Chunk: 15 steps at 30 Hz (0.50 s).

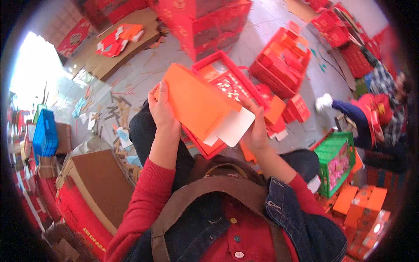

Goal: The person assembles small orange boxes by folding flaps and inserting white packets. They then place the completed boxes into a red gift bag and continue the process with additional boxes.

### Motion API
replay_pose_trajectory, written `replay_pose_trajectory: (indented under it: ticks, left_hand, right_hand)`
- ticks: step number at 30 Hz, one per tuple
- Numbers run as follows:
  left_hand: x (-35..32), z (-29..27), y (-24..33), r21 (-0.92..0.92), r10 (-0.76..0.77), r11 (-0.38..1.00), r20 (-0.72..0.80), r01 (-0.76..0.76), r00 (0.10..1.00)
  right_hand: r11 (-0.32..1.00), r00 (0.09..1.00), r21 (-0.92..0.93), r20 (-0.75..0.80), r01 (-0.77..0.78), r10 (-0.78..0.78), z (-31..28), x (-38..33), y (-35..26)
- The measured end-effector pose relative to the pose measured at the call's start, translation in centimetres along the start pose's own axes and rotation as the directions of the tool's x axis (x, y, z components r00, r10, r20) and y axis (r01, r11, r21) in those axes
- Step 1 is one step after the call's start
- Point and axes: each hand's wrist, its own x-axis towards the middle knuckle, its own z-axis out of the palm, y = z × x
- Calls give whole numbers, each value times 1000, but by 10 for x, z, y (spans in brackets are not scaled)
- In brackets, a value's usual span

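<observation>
In front of me is an orange carton (196, 102) with white inner flaps (235, 126), held tilted between both hands. My left hand (163, 111) grips its left edge, the thumb lying on the orange face. My right hand (256, 131) is closed round the other end, beside the white flap; some of its fingers are hidden behind the carton. Beneath the carton lies an open red box (242, 72), partly covered, with a red patterned packet (229, 85) and other pieces inside.
A red crate (262, 72) full of red and orange boxes stands beyond my right hand. Tall red cartons (203, 30) are stacked ahead. At right is a green crate (323, 163) of pink packets, and a co-worker (371, 105). Brown cardboard (98, 185) sits at left; scraps (120, 111) litter the floor.
</observation>
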Motion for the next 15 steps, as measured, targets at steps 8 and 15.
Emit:
replay_pose_trajectory:
  ticks: [8, 15]
  left_hand:
    - [-80, 23, -77, 350, -255, 927, 332, 132, 908]
    - [-102, 18, -91, 540, -496, 820, 500, 193, 710]
  right_hand:
    - [751, 843, -658, -368, 61, -391, -43, -121, -15]
    - [610, 278, -715, -697, -342, -661, -245, -353, -50]
